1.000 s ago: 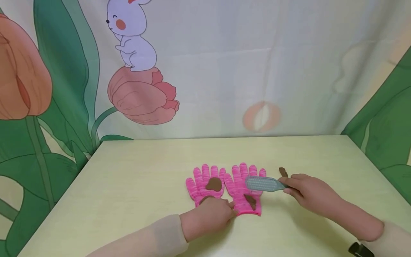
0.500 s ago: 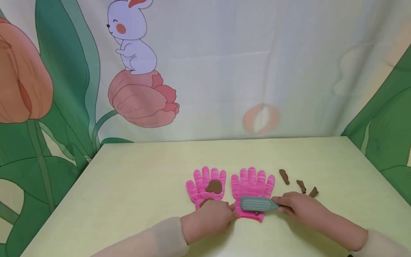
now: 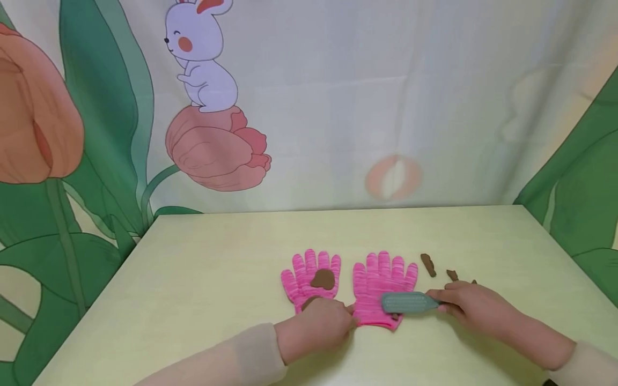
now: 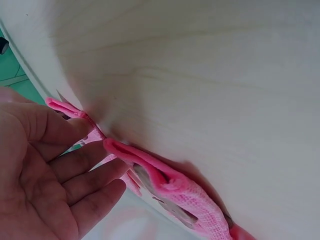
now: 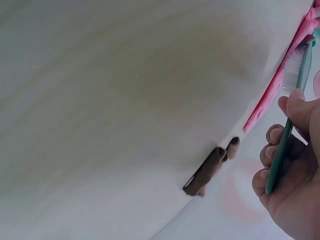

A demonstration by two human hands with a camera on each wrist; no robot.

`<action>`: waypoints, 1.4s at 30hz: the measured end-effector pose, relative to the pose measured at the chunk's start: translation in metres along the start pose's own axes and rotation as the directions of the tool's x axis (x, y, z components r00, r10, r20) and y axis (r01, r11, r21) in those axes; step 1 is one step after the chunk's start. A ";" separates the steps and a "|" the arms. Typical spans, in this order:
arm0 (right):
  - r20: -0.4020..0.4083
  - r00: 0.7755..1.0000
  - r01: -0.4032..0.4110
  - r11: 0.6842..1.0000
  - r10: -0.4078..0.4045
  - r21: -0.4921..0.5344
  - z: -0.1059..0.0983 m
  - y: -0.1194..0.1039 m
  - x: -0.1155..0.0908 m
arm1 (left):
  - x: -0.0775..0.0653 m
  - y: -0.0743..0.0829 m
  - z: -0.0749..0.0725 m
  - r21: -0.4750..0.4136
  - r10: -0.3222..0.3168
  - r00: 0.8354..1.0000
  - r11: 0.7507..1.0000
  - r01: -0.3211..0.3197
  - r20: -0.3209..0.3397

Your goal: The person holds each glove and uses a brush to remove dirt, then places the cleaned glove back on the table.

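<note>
Two pink knitted gloves lie flat on the table, fingers away from me. The left glove [image 3: 301, 281] carries brown patches [image 3: 323, 279], one of them partly behind my left hand. My left hand [image 3: 321, 324] rests over its cuff, a fingertip touching the lower left edge of the right glove [image 3: 374, 284]; its fingers [image 4: 92, 175] look loosely extended in the left wrist view. My right hand [image 3: 475, 305] grips the green handle of a brush [image 5: 282, 155]. White bristles face down on the right glove near the cuff, and a small brown bit [image 3: 395, 316] shows beside the brush head.
Several brown pieces [image 3: 427, 265] lie on the table right of the gloves, some partly behind my right hand. The pale table [image 3: 217, 268] ends at a printed curtain [image 3: 328, 107] with tulips and a rabbit.
The brush has come down from the right glove's fingers to near its cuff, then shifted slightly right. That glove moved right, away from the left one, and its brown patch is mostly gone from view.
</note>
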State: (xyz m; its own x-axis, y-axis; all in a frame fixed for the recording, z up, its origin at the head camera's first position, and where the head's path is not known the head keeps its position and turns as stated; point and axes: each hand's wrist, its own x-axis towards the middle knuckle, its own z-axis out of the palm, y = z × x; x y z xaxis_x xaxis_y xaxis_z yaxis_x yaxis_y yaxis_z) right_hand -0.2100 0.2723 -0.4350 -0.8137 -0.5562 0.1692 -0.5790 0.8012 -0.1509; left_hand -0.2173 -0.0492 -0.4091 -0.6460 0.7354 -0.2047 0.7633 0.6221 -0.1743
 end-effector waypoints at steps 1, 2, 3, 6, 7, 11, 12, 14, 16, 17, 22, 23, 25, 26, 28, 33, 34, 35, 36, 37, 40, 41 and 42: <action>-0.001 1.000 0.002 1.000 -0.002 -0.008 -0.001 0.003 -0.001 | 0.000 0.000 0.000 0.006 0.003 1.000 1.000 -0.003 -0.003; -0.002 1.000 0.000 1.000 0.000 -0.015 -0.002 0.005 -0.002 | 0.000 0.001 0.001 0.012 0.007 1.000 1.000 -0.007 -0.010; -0.001 1.000 -0.006 1.000 0.006 -0.020 -0.004 0.006 -0.003 | 0.000 0.001 0.001 0.015 0.009 1.000 1.000 -0.009 -0.015; -0.006 1.000 -0.028 0.999 0.028 -0.027 -0.012 0.008 -0.004 | 0.000 0.003 0.000 0.027 0.015 1.000 1.000 -0.015 -0.023; -0.007 0.999 -0.037 0.999 0.037 -0.030 -0.016 0.008 -0.004 | 0.000 0.003 0.000 0.032 0.015 1.000 0.999 -0.014 -0.023; -0.025 0.996 -0.087 0.996 0.088 0.024 -0.029 0.002 0.001 | 0.000 0.004 0.000 0.036 0.005 1.000 0.999 -0.005 -0.012; -0.025 0.994 -0.102 0.994 0.103 0.039 -0.031 -0.002 0.004 | 0.000 0.005 0.000 0.039 0.003 1.000 0.999 -0.003 -0.013; -0.026 0.993 -0.112 0.991 0.114 0.071 -0.031 -0.011 0.009 | -0.001 0.005 0.001 0.042 0.001 1.000 0.999 -0.001 -0.011; -0.015 0.995 -0.102 0.992 0.104 0.076 -0.029 -0.021 0.017 | -0.002 0.006 0.002 0.062 0.004 1.000 0.998 -0.002 -0.029; -0.010 0.996 -0.087 0.994 0.088 0.074 -0.027 -0.027 0.021 | -0.002 0.006 0.003 0.076 0.005 0.999 0.997 -0.002 -0.039; 0.047 0.999 -0.022 0.996 0.018 0.082 -0.012 -0.046 0.040 | -0.004 0.008 0.004 0.130 0.009 0.996 0.992 0.002 -0.087; 0.060 0.998 -0.022 0.996 0.017 0.084 -0.009 -0.046 0.041 | -0.004 0.008 0.004 0.128 0.010 0.996 0.992 0.001 -0.092; 0.072 0.997 -0.037 0.997 0.032 0.075 -0.005 -0.042 0.040 | -0.004 0.008 0.002 0.112 0.012 0.996 0.994 -0.002 -0.085; 0.075 0.996 -0.049 0.996 0.044 0.068 -0.003 -0.038 0.038 | -0.004 0.008 0.001 0.097 0.008 0.997 0.995 -0.001 -0.076; 0.078 0.995 -0.070 0.996 0.065 0.060 0.000 -0.030 0.033 | -0.004 0.008 0.000 0.090 -0.001 0.997 0.996 0.008 -0.075; 0.065 0.993 -0.096 0.995 0.094 0.025 0.000 -0.010 0.016 | -0.005 0.004 -0.002 0.067 -0.017 0.996 0.997 0.022 -0.083; 0.061 0.993 -0.102 0.995 0.101 0.017 -0.001 -0.006 0.012 | -0.005 0.004 -0.002 0.058 -0.014 0.996 0.998 0.019 -0.086; 0.054 0.993 -0.105 0.994 0.104 0.011 -0.003 -0.002 0.008 | -0.005 0.003 -0.002 0.055 -0.010 0.996 0.998 0.015 -0.090; 0.048 0.992 -0.113 0.994 0.112 0.002 -0.005 0.001 0.004 | -0.005 0.003 -0.002 0.054 -0.006 0.995 0.998 0.011 -0.096; 0.049 0.992 -0.119 0.993 0.119 -0.001 -0.007 0.005 0.000 | -0.005 0.003 -0.002 0.052 -0.003 0.995 0.999 0.008 -0.099; 0.053 0.987 -0.152 0.988 0.153 -0.015 -0.015 0.016 -0.012 | -0.005 0.003 -0.001 0.045 0.006 0.996 0.999 -0.002 -0.093; 0.048 0.986 -0.161 0.986 0.162 -0.034 -0.018 0.019 -0.016 | -0.004 0.003 -0.001 0.045 0.009 0.996 0.999 -0.005 -0.088; 0.036 0.984 -0.171 0.983 0.174 -0.059 -0.021 0.023 -0.020 | -0.004 0.003 0.000 0.044 0.012 0.997 0.999 -0.009 -0.082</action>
State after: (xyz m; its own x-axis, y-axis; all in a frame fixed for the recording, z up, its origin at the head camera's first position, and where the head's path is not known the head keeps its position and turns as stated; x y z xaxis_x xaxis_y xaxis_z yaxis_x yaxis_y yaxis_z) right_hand -0.2054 0.3065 -0.4210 -0.9031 -0.4163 0.1048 -0.4271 0.8962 -0.1201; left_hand -0.2122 -0.0498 -0.4085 -0.6343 0.7626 -0.1268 0.7681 0.6032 -0.2149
